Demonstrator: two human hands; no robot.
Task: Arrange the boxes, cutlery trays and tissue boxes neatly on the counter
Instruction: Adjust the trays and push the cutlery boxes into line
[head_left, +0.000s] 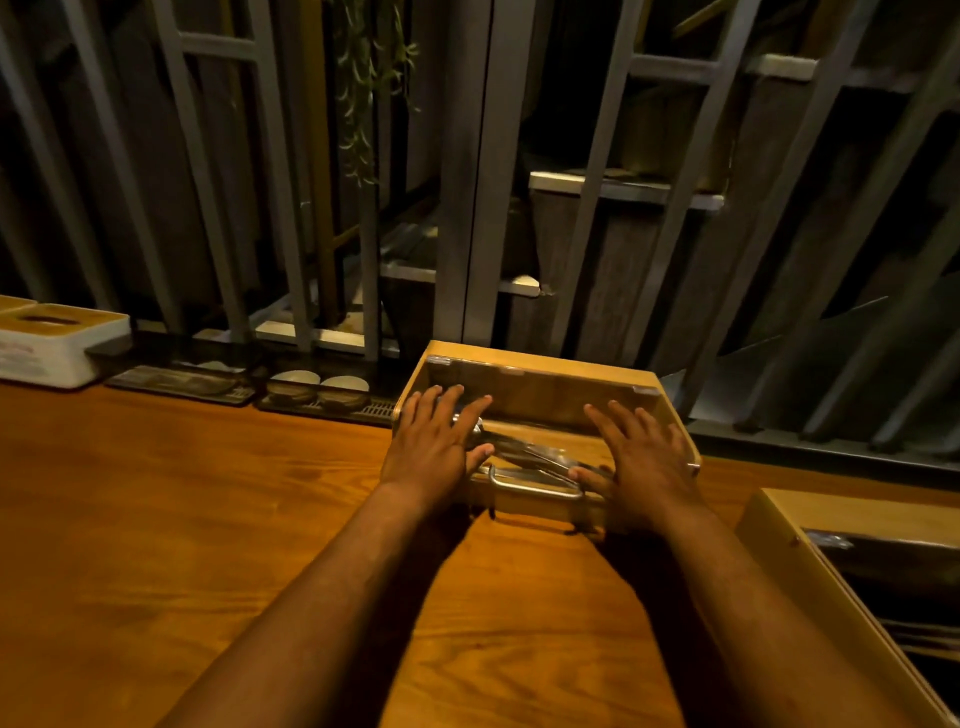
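Note:
A wooden cutlery tray (540, 358) with a clear lid and a metal handle (535, 487) stands at the far edge of the wooden counter (182, 509). Metal cutlery (524, 453) shows through the lid. My left hand (436, 441) lies flat on the tray's left side, fingers spread. My right hand (641, 457) lies flat on its right side, thumb near the handle. A second wooden tray (779, 525) sits at the right edge, partly cut off. A white tissue box (57, 343) with a wooden top stands at the far left.
Dark drip trays (182, 382) holding small bowls (319, 387) line the counter's back edge, left of the tray. Behind the counter rises a metal and wood slat partition (478, 182) with a hanging plant (369, 93).

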